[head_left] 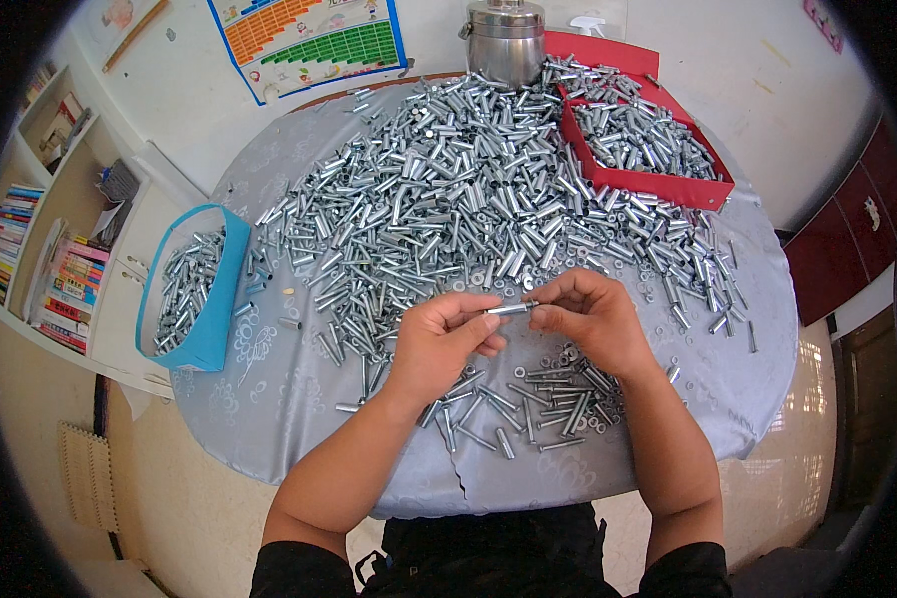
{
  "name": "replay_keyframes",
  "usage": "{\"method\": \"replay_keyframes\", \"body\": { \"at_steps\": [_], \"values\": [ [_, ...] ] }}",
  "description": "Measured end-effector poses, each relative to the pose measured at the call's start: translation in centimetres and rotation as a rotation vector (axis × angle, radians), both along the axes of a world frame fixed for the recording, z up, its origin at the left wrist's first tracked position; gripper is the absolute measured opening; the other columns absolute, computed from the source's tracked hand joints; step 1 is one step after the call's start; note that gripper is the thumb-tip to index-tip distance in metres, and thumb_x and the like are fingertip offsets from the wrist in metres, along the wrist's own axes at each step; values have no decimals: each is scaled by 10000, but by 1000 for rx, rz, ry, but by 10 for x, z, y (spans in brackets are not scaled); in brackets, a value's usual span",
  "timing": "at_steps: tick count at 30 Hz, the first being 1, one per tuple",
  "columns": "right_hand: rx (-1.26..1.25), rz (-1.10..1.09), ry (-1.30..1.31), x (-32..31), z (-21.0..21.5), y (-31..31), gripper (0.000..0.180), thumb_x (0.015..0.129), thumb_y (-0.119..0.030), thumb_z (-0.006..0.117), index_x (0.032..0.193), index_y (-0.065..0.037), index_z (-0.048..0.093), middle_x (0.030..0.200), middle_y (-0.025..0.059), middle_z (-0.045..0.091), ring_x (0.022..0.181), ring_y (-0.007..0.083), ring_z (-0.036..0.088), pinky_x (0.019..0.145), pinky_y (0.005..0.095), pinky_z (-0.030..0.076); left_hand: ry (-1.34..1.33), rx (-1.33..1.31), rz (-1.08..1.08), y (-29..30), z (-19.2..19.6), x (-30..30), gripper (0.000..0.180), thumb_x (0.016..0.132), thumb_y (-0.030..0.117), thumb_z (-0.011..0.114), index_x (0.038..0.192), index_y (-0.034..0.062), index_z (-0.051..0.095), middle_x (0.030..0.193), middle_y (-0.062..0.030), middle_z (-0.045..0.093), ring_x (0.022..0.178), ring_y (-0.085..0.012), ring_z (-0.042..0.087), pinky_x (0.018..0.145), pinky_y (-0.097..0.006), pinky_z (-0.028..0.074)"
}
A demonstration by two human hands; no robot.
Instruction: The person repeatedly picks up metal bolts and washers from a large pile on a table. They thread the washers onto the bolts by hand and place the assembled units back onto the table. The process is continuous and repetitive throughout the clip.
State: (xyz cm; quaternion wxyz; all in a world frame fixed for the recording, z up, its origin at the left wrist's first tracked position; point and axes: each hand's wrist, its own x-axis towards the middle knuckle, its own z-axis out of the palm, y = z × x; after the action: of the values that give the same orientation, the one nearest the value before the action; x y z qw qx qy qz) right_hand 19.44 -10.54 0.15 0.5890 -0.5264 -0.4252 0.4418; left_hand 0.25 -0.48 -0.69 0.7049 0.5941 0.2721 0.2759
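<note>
Two bins hold metal tubes: blue bin (214, 299), red tray (658, 181).

Both hands meet over the bench (269, 399), its pale blue-grey cloth showing at the near edge. The left hand (447, 337) and right hand (590, 317) pinch one small metal tube (510, 309) between their fingertips, level. Just below them lies a small scatter of bolts and washers (538, 399). Behind, a big heap of silver tubes (468, 189); a blue box (191, 289) at left, a red tray (648, 149) at right, both holding tubes.
</note>
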Motion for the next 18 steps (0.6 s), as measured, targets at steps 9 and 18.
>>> {"method": "replay_keyframes", "body": {
  "at_steps": [9, 18],
  "values": [
    [-12, -154, -205, -5, 5, 4, 142, 825, -34, 703, 962, -16, 672, 900, 87, 691, 826, 178, 662, 726, 287, 519, -39, -57, 62, 1, 0, 1, 237, 920, 51, 599, 1143, -27, 617, 980, -137, 706, 777, -172, 695, 655, -270, 574],
    [157, -161, -1286, 1, -14, 14, 143, 730, -95, 715, 871, -97, 732, 858, 68, 601, 851, 274, 604, 736, 372, 496, -80, -69, 149, 3, 1, 3, 227, 910, 41, 603, 1125, -33, 617, 998, -153, 707, 764, -168, 693, 652, -273, 575]
  ]
}}
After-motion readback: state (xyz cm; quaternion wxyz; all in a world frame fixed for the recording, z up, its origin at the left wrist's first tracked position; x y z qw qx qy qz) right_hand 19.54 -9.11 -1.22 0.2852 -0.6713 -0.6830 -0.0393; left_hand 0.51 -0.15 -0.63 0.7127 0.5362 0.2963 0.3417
